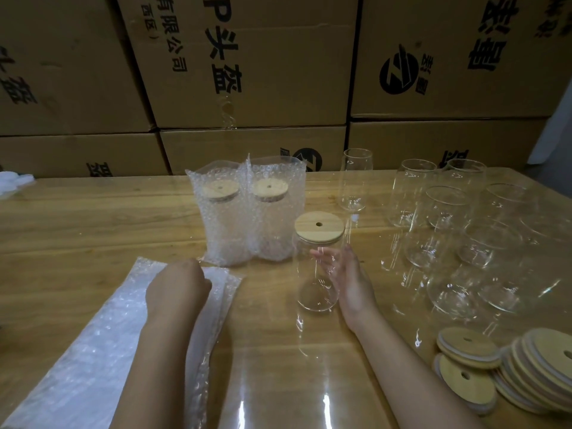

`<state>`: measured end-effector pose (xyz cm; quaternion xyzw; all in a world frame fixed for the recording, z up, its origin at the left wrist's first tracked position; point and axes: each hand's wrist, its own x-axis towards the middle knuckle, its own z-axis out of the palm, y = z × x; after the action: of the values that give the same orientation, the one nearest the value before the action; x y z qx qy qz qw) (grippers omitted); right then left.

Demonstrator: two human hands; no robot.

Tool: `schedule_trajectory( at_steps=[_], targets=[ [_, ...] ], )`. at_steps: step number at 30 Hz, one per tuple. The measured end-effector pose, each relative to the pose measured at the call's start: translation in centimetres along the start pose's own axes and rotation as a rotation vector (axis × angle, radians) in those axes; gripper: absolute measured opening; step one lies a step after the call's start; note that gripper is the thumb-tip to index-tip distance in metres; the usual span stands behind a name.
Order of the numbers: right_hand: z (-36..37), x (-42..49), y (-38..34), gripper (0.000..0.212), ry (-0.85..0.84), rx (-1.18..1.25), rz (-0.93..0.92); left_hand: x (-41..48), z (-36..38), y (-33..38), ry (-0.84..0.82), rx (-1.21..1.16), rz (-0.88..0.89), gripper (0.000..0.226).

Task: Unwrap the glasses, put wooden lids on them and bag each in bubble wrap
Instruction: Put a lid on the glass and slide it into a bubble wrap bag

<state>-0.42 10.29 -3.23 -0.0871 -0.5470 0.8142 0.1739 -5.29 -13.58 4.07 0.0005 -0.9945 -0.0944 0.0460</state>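
A clear glass (312, 292) with a wooden lid (319, 227) stands upright in the middle of the table. My right hand (349, 278) is wrapped round its right side, fingers showing through the glass. My left hand (178, 284) pinches the top of a stack of flat bubble wrap bags (93, 342) lying at the front left. Two lidded glasses in bubble wrap bags (223, 218) (274, 212) stand upright just behind, side by side.
Several bare glasses (448, 212) stand at the right, one more (354, 181) behind the held glass. Loose wooden lids (483, 370) are piled at the front right. Cardboard boxes (247, 72) wall off the table's far edge. A clear plastic sheet (278, 382) lies in front.
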Motion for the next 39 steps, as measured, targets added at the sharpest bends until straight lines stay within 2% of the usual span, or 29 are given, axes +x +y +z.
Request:
schedule_trajectory(
  at_steps=[3,6,10,12,14,16,20,22,26,27,29,32,34,37,39],
  targets=[
    [-0.1,0.1,0.0,0.055,0.012,0.013,0.005,-0.4,-1.6,0.6,0.111,-0.060,0.062,0.014],
    [-0.1,0.4,-0.2,0.048,0.038,0.061,0.030,-1.3,-3.8,1.9,0.179,-0.242,0.201,0.011],
    [0.1,0.5,-1.4,0.043,0.065,0.006,0.021,-2.3,-5.7,3.9,0.098,-0.646,0.517,0.007],
    [0.2,0.4,-2.1,0.033,0.075,-0.045,-0.028,-2.8,-6.2,4.5,0.045,-0.777,0.597,0.008],
    [0.4,0.3,-3.5,0.032,0.086,-0.089,-0.100,-3.1,-6.5,4.8,0.058,-0.843,0.659,0.014],
    [0.7,0.2,-5.2,0.028,0.085,-0.169,-0.200,-3.2,-6.7,5.1,0.114,-0.877,0.710,0.019],
    [1.7,-0.3,-8.8,0.018,-0.018,-0.338,-0.383,-3.1,-7.0,5.9,0.270,-0.901,0.753,0.034],
    [2.3,-0.7,-10.5,0.027,-0.074,-0.456,-0.461,-3.1,-7.1,6.4,0.310,-0.885,0.756,0.033],
    [3.2,-1.6,-12.8,0.066,-0.250,-0.872,-0.669,-3.6,-6.7,8.1,0.351,-0.758,0.830,0.034],
    [3.2,-1.7,-13.1,0.066,-0.279,-0.956,-0.706,-3.7,-6.5,8.5,0.359,-0.735,0.856,0.034],
    [3.2,-1.9,-13.6,0.052,-0.285,-1.088,-0.729,-3.8,-6.1,9.2,0.408,-0.712,0.882,0.033],
    [3.0,-1.9,-14.1,0.018,-0.280,-1.175,-0.712,-3.6,-5.6,9.6,0.545,-0.710,0.874,0.030],
    [2.8,-1.9,-14.3,0.008,-0.273,-1.130,-0.719,-3.6,-5.4,9.7,0.713,-0.678,0.845,0.026],
    [2.5,-2.1,-14.7,0.010,-0.194,-0.915,-0.696,-3.3,-5.6,10.1,1.058,-0.636,0.732,0.021],
    [2.3,-1.9,-14.8,0.019,-0.109,-0.745,-0.646,-3.2,-5.6,10.4,1.176,-0.652,0.790,0.019]
  ],
)
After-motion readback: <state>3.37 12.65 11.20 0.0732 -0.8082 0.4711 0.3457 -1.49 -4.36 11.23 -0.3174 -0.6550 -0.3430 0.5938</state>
